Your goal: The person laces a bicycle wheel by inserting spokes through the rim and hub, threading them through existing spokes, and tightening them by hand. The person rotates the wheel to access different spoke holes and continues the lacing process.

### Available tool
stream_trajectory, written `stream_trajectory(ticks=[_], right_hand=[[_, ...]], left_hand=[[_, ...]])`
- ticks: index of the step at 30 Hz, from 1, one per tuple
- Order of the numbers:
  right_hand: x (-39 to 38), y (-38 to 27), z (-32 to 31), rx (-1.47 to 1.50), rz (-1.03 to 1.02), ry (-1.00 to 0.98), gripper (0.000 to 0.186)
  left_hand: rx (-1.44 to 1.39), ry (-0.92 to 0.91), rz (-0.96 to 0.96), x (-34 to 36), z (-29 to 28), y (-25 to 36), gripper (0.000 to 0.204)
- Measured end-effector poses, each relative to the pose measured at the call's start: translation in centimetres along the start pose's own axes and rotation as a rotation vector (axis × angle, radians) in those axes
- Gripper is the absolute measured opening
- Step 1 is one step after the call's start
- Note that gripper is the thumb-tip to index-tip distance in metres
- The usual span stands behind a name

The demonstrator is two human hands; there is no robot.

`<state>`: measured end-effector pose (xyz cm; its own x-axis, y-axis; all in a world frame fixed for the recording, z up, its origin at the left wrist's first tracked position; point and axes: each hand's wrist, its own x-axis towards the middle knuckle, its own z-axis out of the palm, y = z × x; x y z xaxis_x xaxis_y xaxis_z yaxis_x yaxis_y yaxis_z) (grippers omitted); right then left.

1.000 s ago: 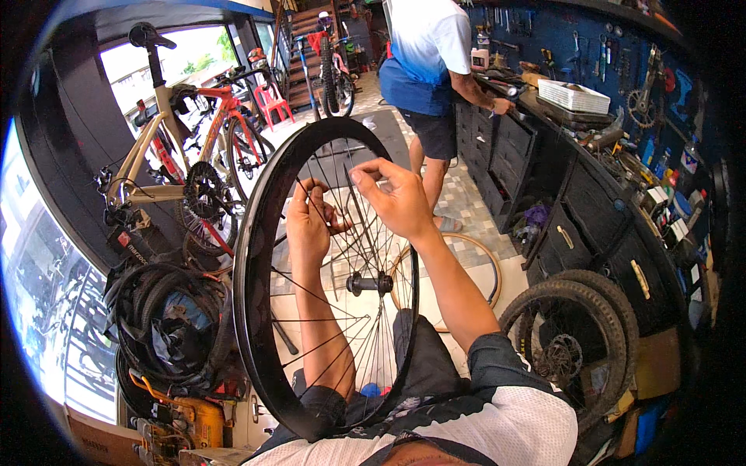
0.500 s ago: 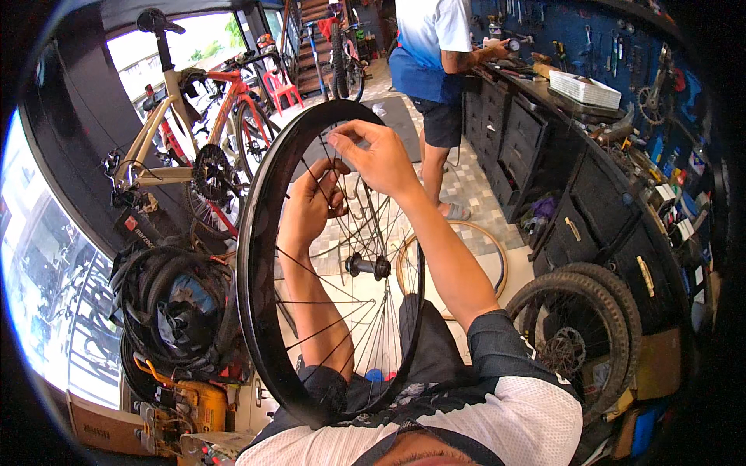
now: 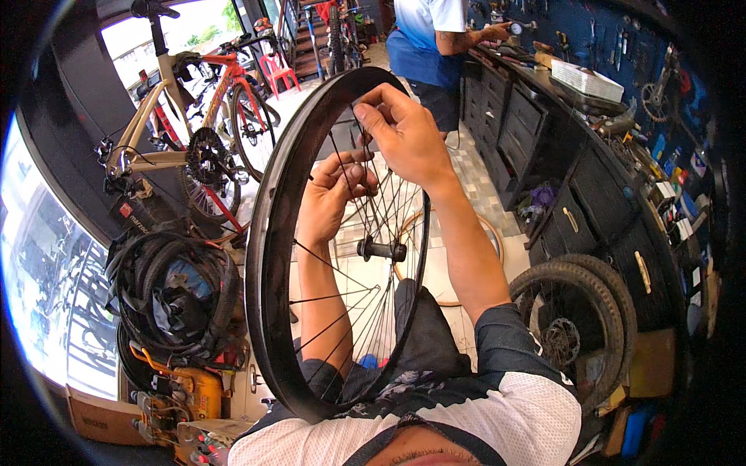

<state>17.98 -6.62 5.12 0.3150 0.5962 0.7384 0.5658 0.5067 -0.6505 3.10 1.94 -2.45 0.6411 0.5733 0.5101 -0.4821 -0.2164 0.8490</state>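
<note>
it's a bike wkshp w/ wall tools [image 3: 619, 48], bikes [image 3: 206, 155] & tyres [image 3: 571, 273].

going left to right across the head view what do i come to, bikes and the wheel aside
Bundle of black tyres → red chair → your left hand → your right hand → white basket → crank on the wall.

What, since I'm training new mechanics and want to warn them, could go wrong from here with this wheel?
The left hand and right hand are both high among the spokes, above the hub, so the leaning rim might swing or tip. Thin spokes crowd close around both bare hands, so one could scratch or poke a fingertip.
</note>
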Motion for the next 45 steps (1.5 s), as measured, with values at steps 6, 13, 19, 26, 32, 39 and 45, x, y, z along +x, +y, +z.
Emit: stream_trajectory(ticks=[6,13,19,26,32,39,45], right_hand=[[-0.1,-0.5,-0.2,-0.086,-0.027,0.104,0.02],[0.4,1.3,-2.2,-0.207,-0.039,0.242,0.02],[-2.3,4.3,-6.8,0.099,0.115,0.302,0.02],[-13.0,10.7,-15.8,0.292,0.134,0.559,0.02],[-22.3,12.6,-18.0,0.311,0.184,0.514,0.02],[-24.9,10.4,-16.8,0.162,0.089,0.351,0.019],[-27.4,10.5,-17.4,0.181,0.158,0.299,0.012]], left_hand=[[0.049,-0.027,0.046,0.3,0.2,-0.5,0.033],[0.101,0.095,0.062,0.2,0.2,0.2,0.022],[0.068,0.318,-0.011,-0.7,-0.3,-0.3,0.028],[0.448,0.017,-0.149,-4.4,-3.7,-6.4,0.031],[0.113,-0.086,-0.381,-7.4,-2.8,-9.3,0.046],[-0.011,0.082,-0.426,-7.5,-2.4,-10.2,0.049],[-0.154,0.209,-0.366,-8.0,-1.7,-11.6,0.052]])
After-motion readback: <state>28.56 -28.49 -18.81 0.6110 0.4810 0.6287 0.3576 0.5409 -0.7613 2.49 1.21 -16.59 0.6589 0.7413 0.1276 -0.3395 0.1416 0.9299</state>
